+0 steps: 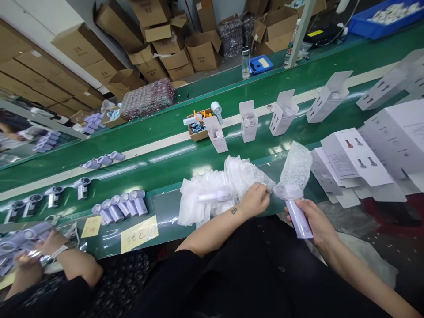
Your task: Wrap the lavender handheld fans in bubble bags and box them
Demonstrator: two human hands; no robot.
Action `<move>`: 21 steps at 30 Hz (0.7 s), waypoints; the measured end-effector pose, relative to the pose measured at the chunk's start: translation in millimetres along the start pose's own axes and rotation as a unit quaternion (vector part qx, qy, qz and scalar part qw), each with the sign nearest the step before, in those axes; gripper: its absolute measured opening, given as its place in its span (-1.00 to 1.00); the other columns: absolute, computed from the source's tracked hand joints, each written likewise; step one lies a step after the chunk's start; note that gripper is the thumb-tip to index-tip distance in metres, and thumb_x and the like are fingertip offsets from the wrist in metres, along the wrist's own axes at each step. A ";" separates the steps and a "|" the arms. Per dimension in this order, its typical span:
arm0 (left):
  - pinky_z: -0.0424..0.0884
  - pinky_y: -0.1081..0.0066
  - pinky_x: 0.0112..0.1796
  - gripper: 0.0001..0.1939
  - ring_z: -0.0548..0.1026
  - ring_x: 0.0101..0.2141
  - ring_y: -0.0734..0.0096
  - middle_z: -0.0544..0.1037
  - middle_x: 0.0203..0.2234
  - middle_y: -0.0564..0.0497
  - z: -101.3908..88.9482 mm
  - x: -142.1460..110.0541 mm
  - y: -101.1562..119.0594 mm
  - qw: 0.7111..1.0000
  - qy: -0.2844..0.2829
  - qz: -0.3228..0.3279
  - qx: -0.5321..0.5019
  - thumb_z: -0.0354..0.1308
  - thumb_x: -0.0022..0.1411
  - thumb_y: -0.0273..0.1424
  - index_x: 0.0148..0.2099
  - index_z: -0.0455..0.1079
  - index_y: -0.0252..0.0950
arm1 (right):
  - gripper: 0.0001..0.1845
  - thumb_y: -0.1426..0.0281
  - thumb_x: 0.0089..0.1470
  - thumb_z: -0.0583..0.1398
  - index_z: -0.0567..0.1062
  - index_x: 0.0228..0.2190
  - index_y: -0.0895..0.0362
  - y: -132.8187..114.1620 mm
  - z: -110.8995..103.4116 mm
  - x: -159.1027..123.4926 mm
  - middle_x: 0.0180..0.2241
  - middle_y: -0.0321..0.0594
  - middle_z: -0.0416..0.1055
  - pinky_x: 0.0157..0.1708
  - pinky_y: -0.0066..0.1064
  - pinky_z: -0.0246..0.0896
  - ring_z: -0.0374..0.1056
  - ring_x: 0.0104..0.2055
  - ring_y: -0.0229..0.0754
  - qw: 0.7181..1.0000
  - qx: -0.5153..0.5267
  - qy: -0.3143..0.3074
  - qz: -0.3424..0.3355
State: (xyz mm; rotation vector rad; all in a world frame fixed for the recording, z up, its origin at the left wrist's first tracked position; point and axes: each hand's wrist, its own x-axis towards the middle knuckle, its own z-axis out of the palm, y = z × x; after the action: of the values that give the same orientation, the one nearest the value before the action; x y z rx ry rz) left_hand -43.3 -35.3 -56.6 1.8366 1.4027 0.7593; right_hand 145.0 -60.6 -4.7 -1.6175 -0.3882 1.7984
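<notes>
My right hand (313, 218) is closed round the lilac handle of a small hand-held fan (298, 217). The fan's head is covered by a bubble-wrap bag (294, 170) that stands upright above my fist. My left hand (255, 199) pinches the lower edge of that bag, right beside the handle. Under and left of my left hand lies a pile of bubble-wrap bags (212, 190) on the green bench edge.
A green conveyor belt (159, 170) carries open white cartons (248, 121) and lilac fans (121, 205). Flat white cartons (361, 157) are stacked at the right. A co-worker's hands (49, 254) work at lower left. Cardboard boxes (172, 53) pile up behind.
</notes>
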 end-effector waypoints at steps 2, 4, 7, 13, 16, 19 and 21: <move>0.39 0.37 -0.21 -0.52 0.36 -0.12 0.29 0.37 -0.10 -0.08 1.7 7.7 0.8 0.992 -0.028 0.011 -0.125 0.21 0.08 -0.35 0.06 0.24 -0.25 | -0.73 0.33 -0.07 0.31 0.29 -0.41 0.04 0.8 2.2 -0.9 -0.49 -0.32 0.51 -0.56 -0.44 0.42 0.45 -0.52 -0.20 1.000 0.004 -0.011 -0.006; 0.39 0.40 -0.24 -0.38 0.38 -0.16 0.32 0.37 -0.08 -0.08 5.3 16.1 -2.2 0.975 -0.062 -0.004 -0.214 0.31 -0.02 -0.32 0.10 0.24 -0.25 | -0.74 0.32 -0.04 0.30 0.29 -0.41 0.04 6.6 4.4 -0.9 -0.48 -0.32 0.51 -0.57 -0.46 0.40 0.45 -0.51 -0.21 1.000 0.004 -0.022 0.003; 0.36 0.38 -0.17 -0.71 0.41 -0.25 0.39 0.45 -0.30 -0.02 11.4 22.5 -11.4 0.965 -0.061 -0.018 -0.254 0.25 0.07 -0.37 -0.13 0.43 -0.31 | -0.76 0.30 -0.02 0.28 0.30 -0.38 0.05 19.3 4.2 0.0 -0.48 -0.30 0.51 -0.59 -0.48 0.38 0.44 -0.54 -0.23 0.999 0.009 -0.026 0.028; 0.41 0.31 -0.14 -0.53 0.44 -0.22 0.37 0.42 -0.17 -0.04 22.0 7.7 -22.7 0.955 -0.056 0.018 -0.291 0.29 0.03 -0.26 0.01 0.40 -0.23 | -0.81 0.34 0.05 0.22 0.36 -0.28 0.12 28.6 3.1 3.1 -0.48 -0.21 0.52 -0.61 -0.47 0.40 0.43 -0.57 -0.21 0.994 0.095 0.001 0.061; 0.40 0.34 -0.16 -0.65 0.45 -0.31 0.42 0.43 -0.29 -0.02 24.7 14.8 -28.8 0.941 -0.063 -0.005 -0.331 0.32 0.00 -0.26 -0.16 0.49 -0.31 | -0.87 0.42 0.13 0.12 0.38 -0.26 0.20 25.3 9.5 1.1 -0.52 -0.15 0.50 -0.62 -0.46 0.40 0.44 -0.55 -0.17 0.988 0.140 -0.001 0.071; 0.36 0.37 -0.18 -0.81 0.41 -0.34 0.42 0.41 -0.47 0.02 22.3 25.2 -31.3 0.952 -0.091 -0.007 -0.292 0.30 0.02 -0.31 -0.37 0.51 -0.35 | -0.88 0.45 0.15 0.08 0.39 -0.27 0.23 23.8 14.5 -3.0 -0.54 -0.14 0.48 -0.65 -0.47 0.38 0.44 -0.56 -0.17 0.986 0.149 -0.001 0.079; 0.35 0.38 -0.21 -0.85 0.40 -0.34 0.42 0.40 -0.49 0.01 19.5 22.4 -26.9 0.968 -0.091 0.010 -0.234 0.23 0.10 -0.36 -0.41 0.48 -0.36 | -0.90 0.47 0.15 0.09 0.38 -0.29 0.22 24.7 14.5 -4.1 -0.55 -0.14 0.48 -0.66 -0.48 0.38 0.42 -0.60 -0.19 0.986 0.140 0.010 0.086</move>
State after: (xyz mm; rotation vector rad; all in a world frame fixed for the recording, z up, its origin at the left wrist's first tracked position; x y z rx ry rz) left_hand -37.6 -12.4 -88.9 1.5064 0.9862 0.8268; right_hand 124.1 -78.1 -14.4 -1.5046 0.0173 1.8671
